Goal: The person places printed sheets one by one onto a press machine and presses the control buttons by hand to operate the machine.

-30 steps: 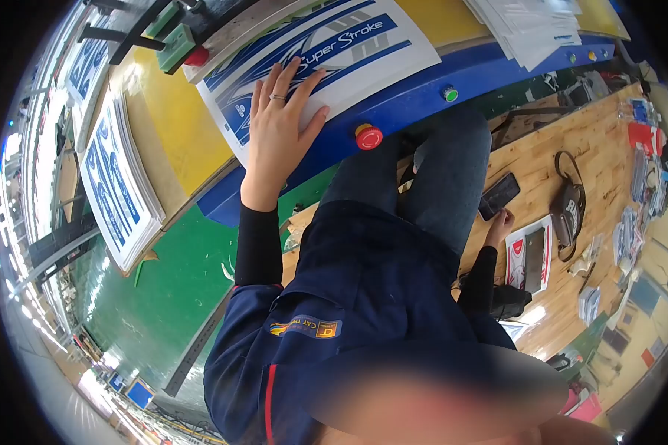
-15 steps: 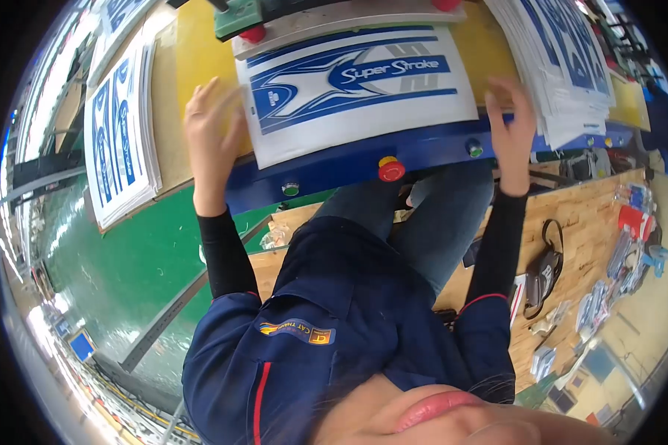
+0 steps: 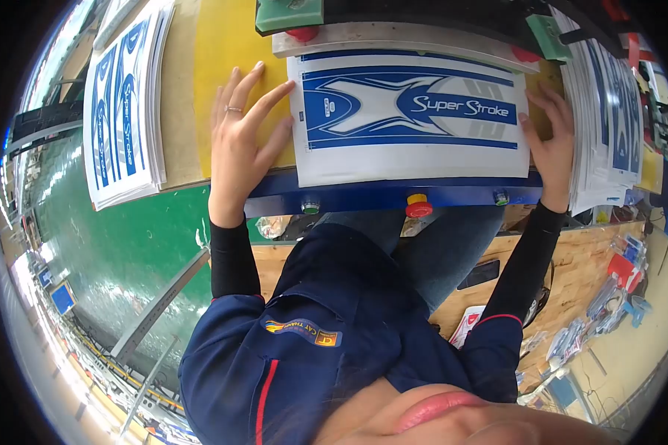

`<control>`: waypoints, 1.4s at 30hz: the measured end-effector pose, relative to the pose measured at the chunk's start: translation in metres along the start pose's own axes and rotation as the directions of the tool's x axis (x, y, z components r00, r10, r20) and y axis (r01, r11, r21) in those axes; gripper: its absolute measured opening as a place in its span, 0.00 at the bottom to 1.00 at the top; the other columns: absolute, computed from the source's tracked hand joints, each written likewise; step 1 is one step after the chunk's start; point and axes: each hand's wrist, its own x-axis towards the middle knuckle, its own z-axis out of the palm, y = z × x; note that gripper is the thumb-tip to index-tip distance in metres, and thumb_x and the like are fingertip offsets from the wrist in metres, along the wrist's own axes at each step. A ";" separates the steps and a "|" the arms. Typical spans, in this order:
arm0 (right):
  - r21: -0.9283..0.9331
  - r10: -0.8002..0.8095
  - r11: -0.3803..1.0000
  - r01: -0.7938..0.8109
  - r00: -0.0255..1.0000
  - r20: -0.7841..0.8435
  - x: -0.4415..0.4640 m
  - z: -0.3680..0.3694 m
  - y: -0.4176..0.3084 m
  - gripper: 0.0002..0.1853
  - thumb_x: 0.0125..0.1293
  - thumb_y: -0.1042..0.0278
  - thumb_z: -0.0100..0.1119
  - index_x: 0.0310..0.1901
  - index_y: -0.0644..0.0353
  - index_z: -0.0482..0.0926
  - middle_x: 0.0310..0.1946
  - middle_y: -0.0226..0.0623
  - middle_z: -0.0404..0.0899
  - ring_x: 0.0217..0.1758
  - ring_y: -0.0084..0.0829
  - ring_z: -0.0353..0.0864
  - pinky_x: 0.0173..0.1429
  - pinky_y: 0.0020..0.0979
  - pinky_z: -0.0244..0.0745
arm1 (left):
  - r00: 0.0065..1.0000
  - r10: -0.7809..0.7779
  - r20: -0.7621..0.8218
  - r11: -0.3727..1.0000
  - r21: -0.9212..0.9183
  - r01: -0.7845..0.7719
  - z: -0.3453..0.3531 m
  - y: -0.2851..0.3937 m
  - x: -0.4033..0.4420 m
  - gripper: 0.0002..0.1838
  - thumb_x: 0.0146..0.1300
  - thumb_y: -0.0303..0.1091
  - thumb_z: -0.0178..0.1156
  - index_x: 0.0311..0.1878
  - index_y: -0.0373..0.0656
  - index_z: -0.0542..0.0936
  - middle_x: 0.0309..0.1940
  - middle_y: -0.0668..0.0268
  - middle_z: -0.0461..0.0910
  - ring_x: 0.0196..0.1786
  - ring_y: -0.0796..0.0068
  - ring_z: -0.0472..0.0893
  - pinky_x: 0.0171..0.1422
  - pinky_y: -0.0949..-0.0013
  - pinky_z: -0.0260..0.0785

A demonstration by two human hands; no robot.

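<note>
Printed sheet [image 3: 412,162] ("Super Stroke", blue/grey on white): flat, upper ctr of frame; top edge at metal bar [image 3: 401,40], overlap n/c (cannot tell). Lower edge reaches blue front panel [image 3: 364,195]. L hand [image 3: 243,137]: at sheet's L edge, palm down, fingers spread; index tip at edge, other fingers over yellow surface [image 3: 226,37]. R hand [image 3: 551,148]: at R edge, thumb and index tips apart, both next to edge; remaining fingers slightly parted. Panel btns: red/yellow btn [image 3: 418,205] near frame ctr, green btn [image 3: 310,205] to its L. Stacks: L stack [image 3: 126,111], upper L; R stack [image 3: 594,141], upper R, just beside R hand.
</note>
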 end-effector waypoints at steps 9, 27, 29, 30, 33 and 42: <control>0.053 -0.045 0.997 0.047 0.999 -0.031 0.004 0.008 0.002 0.25 0.63 0.67 0.63 0.64 0.46 0.81 0.71 0.43 0.71 0.76 0.49 0.66 0.79 0.48 0.58 | 1.000 -0.006 -0.001 1.000 0.010 0.006 0.001 -0.002 0.000 0.22 0.62 0.39 0.67 0.61 0.62 0.85 0.73 0.54 0.70 0.76 0.42 0.64 0.81 0.45 0.53; 0.045 -0.120 0.991 0.122 0.991 -0.059 0.004 0.010 0.012 0.22 0.64 0.63 0.67 0.61 0.46 0.83 0.70 0.44 0.73 0.73 0.48 0.70 0.76 0.43 0.64 | 0.999 -0.026 0.026 0.999 -0.021 0.027 0.001 0.000 0.003 0.25 0.62 0.42 0.65 0.65 0.59 0.82 0.74 0.53 0.68 0.78 0.45 0.62 0.82 0.45 0.47; 0.042 -0.109 0.993 0.112 0.992 -0.070 0.002 0.011 0.014 0.23 0.63 0.62 0.67 0.62 0.43 0.83 0.70 0.43 0.73 0.73 0.48 0.70 0.76 0.44 0.64 | 1.000 -0.018 0.022 1.000 -0.007 0.018 0.003 0.000 0.003 0.24 0.63 0.41 0.65 0.64 0.56 0.82 0.74 0.55 0.68 0.78 0.47 0.62 0.82 0.44 0.47; 0.044 -0.106 0.993 0.110 0.991 -0.076 0.002 0.012 0.014 0.23 0.63 0.62 0.67 0.62 0.42 0.82 0.70 0.42 0.73 0.73 0.48 0.70 0.76 0.44 0.64 | 1.000 -0.015 0.020 1.000 0.000 0.015 0.004 -0.002 0.002 0.24 0.63 0.41 0.64 0.64 0.56 0.82 0.74 0.55 0.68 0.78 0.47 0.62 0.82 0.44 0.48; 0.066 -0.095 0.993 0.101 0.992 -0.083 0.003 0.014 0.014 0.24 0.62 0.62 0.67 0.62 0.40 0.82 0.70 0.42 0.73 0.72 0.48 0.70 0.76 0.45 0.64 | 1.000 -0.018 0.021 1.000 0.023 0.017 0.004 -0.002 0.001 0.23 0.63 0.42 0.65 0.63 0.55 0.82 0.74 0.57 0.68 0.79 0.48 0.62 0.82 0.44 0.49; 0.070 -0.099 0.992 0.105 0.992 -0.083 0.003 0.013 0.013 0.24 0.62 0.62 0.67 0.62 0.41 0.82 0.70 0.41 0.73 0.72 0.48 0.70 0.76 0.45 0.64 | 0.999 -0.031 0.021 1.000 0.006 0.031 0.005 -0.003 0.001 0.23 0.62 0.41 0.65 0.62 0.56 0.83 0.74 0.58 0.69 0.79 0.48 0.62 0.82 0.44 0.49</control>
